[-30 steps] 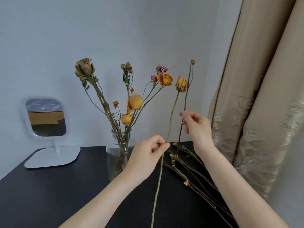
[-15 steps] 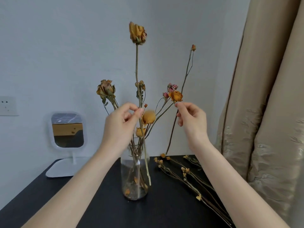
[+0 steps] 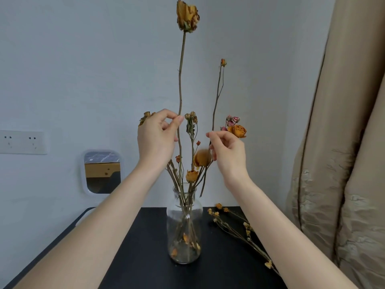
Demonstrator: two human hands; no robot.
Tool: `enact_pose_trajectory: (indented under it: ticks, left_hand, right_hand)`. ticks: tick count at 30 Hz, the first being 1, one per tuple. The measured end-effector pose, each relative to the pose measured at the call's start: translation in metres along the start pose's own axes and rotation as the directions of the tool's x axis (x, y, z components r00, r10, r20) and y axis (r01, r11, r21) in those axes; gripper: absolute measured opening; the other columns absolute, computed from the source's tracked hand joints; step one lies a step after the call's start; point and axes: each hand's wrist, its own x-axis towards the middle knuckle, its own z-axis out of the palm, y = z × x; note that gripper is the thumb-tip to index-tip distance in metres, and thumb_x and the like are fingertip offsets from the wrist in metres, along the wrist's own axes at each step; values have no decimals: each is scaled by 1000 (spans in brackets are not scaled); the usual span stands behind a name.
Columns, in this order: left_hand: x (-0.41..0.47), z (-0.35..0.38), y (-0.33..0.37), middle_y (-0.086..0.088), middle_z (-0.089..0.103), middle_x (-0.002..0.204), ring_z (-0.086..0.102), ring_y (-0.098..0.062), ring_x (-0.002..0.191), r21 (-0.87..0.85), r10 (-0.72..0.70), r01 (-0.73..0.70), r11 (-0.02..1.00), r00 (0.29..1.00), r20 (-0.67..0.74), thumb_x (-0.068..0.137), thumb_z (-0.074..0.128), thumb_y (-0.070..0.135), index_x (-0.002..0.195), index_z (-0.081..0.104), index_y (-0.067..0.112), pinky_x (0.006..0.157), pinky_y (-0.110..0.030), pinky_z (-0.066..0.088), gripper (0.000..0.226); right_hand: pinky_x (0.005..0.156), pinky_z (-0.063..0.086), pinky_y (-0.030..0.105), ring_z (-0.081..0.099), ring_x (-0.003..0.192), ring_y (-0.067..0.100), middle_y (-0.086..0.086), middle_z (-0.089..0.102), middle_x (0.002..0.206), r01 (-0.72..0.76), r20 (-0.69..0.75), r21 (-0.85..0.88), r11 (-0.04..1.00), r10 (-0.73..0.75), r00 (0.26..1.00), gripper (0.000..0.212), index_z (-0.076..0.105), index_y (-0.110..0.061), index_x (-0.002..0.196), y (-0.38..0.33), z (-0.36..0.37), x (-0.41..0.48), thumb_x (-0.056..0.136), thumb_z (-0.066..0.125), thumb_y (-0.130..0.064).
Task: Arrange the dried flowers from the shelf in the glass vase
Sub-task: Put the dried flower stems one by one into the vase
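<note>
A clear glass vase [image 3: 184, 207] stands on the black shelf top [image 3: 145, 257] and holds several dried flowers. My left hand [image 3: 156, 138] pinches the stem of a tall dried yellow rose [image 3: 187, 16]; the stem runs down into the vase neck. My right hand [image 3: 226, 152] pinches a thin twig with a small orange bud [image 3: 223, 62] at its tip; the twig's lower end hangs just right of the vase rim, outside it. An orange rose [image 3: 237, 130] and pink buds [image 3: 232, 120] in the vase show behind my right hand.
Loose dried stems with small yellow blooms [image 3: 235, 228] lie on the shelf top right of the vase. A white-framed mirror [image 3: 102, 172] stands at the back left, a wall socket [image 3: 21, 142] further left. A beige curtain [image 3: 343, 163] hangs at the right.
My left hand lifted the tall yellow rose off the shelf top, swung it over the vase and lowered its stem inside. My right hand raised the thin twig and brought it toward the vase.
</note>
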Motion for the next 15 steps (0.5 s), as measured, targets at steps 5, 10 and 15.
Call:
enact_pose_trajectory:
  ticks: [5,10,15]
  left_hand:
    - [-8,3,-4,9,66,66,49,-6,33,-41,-13,11,999,1000,-26,90,57,31,91,62,23,42,-21,45,10]
    - [-9,7,-4,12,66,69,48,-6,32,-49,-14,12,999,999,-32,90,58,30,91,61,23,39,-16,43,8]
    - [-6,10,0,14,65,68,48,-7,31,-48,20,-22,999,999,-35,91,57,30,87,59,26,37,-14,41,6]
  right_hand:
    - [57,42,15,45,57,6,-4,50,64,15,2,-21,1000,-15,1000,14,64,-22,85,5,-2,0,93,53,-21]
    - [59,42,18,46,57,6,-5,51,64,2,3,-27,1000,-2,1000,13,65,-20,87,10,-3,0,93,53,-21]
    - [60,41,19,46,58,6,-4,51,64,-1,9,-17,1000,1,1000,15,64,-25,82,14,-4,-1,93,53,-21]
